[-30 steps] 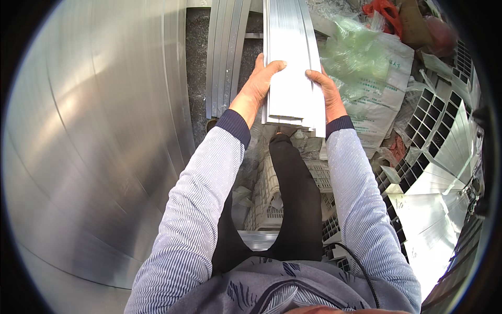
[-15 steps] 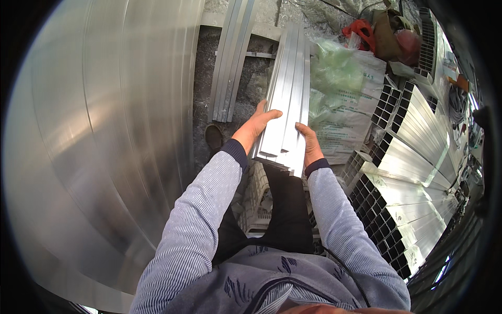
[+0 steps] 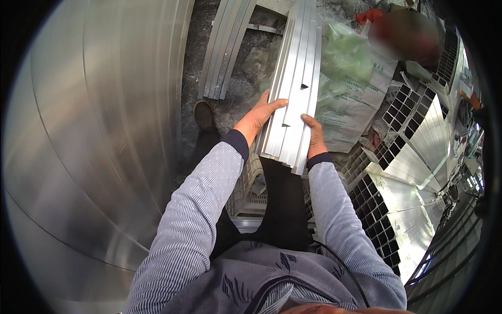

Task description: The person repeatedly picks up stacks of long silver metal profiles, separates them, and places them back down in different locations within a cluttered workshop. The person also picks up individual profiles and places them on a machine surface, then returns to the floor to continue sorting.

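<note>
Between my hands is a bundle of long silver metal profiles [image 3: 293,78], its near end above my thigh and its far end reaching past the top of the picture. My left hand [image 3: 263,115] grips the bundle's left side, thumb lying over the top. On the opposite side my right hand [image 3: 314,133] clasps the edge, its thumb on the top face and the other fingers hidden beneath. Two small dark notches show in the upper faces of the profiles. The near ends are slightly uneven.
A large shiny metal surface [image 3: 99,131] fills the left. More profiles [image 3: 225,52] lie ahead beside my shoe [image 3: 204,114]. Stacked square tubes [image 3: 413,193] stand at the right, near a white printed sack [image 3: 350,115] and greenish plastic film [image 3: 342,55]. A pale plastic crate [image 3: 246,191] sits between my legs.
The bundle has shifted slightly within the view, and notches now show on its top faces. Both hands keep their hold. The view has moved, showing more of my left shoe.
</note>
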The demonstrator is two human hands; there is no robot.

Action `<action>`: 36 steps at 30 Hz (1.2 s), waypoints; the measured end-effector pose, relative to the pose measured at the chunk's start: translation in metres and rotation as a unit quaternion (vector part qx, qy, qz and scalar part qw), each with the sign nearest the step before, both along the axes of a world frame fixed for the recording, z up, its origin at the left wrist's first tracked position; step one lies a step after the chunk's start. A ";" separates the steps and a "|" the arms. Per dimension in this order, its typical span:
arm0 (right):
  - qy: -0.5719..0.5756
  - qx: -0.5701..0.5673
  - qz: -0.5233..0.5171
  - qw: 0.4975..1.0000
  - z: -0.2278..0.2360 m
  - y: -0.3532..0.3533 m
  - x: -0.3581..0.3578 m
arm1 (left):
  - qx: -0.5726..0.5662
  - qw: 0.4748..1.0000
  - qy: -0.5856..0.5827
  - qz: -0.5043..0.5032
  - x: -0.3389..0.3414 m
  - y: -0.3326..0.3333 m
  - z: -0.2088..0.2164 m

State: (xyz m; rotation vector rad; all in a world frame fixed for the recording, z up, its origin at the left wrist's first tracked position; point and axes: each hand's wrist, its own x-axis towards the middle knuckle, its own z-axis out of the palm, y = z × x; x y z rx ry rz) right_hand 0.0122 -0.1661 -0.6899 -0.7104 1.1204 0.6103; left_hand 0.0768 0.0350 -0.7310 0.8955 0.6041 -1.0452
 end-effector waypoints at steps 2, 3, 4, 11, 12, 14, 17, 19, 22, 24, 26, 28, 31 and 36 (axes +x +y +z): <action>0.006 0.005 0.006 1.000 -0.004 -0.003 -0.005 | 0.025 1.000 0.014 0.002 -0.008 -0.001 -0.003; 0.014 -0.011 0.012 1.000 -0.007 -0.004 -0.008 | 0.026 1.000 0.010 -0.001 -0.011 -0.001 -0.004; 0.018 -0.028 0.018 0.999 -0.011 -0.005 -0.011 | 0.030 1.000 0.007 -0.002 -0.011 0.000 -0.007; 0.015 -0.020 0.043 0.999 -0.053 -0.011 -0.025 | 0.052 0.998 0.008 -0.042 -0.019 0.014 -0.031; 0.019 -0.020 0.041 0.999 -0.060 -0.013 -0.025 | 0.057 0.997 0.014 -0.055 -0.019 0.014 -0.036; 0.012 -0.008 0.041 0.999 -0.072 -0.012 -0.029 | 0.076 0.994 0.001 -0.083 -0.018 0.015 -0.045; 0.010 0.018 0.036 0.999 -0.084 -0.009 -0.036 | 0.131 0.982 0.007 -0.135 -0.002 0.011 -0.063; 0.014 0.014 0.044 0.999 -0.091 -0.008 -0.042 | 0.115 0.984 0.008 -0.136 0.007 0.008 -0.069; 0.006 0.026 0.053 0.998 -0.101 -0.006 -0.046 | 0.098 0.986 -0.016 -0.133 0.023 0.002 -0.079; 0.005 0.003 0.058 0.998 -0.107 -0.002 -0.049 | 0.113 0.981 -0.023 -0.159 0.035 -0.005 -0.089; -0.028 0.001 0.058 0.998 -0.111 -0.001 -0.051 | 0.129 0.978 -0.053 -0.153 0.046 -0.016 -0.101; -0.042 -0.006 0.056 0.998 -0.112 0.000 -0.052 | 0.106 0.985 -0.058 -0.125 0.048 -0.020 -0.109; -0.072 -0.015 0.062 0.995 -0.116 -0.001 -0.051 | 0.088 0.990 -0.058 -0.089 0.042 -0.024 -0.113; -0.102 -0.072 0.070 0.990 -0.114 0.002 -0.060 | 0.069 0.992 -0.073 -0.081 0.028 -0.026 -0.111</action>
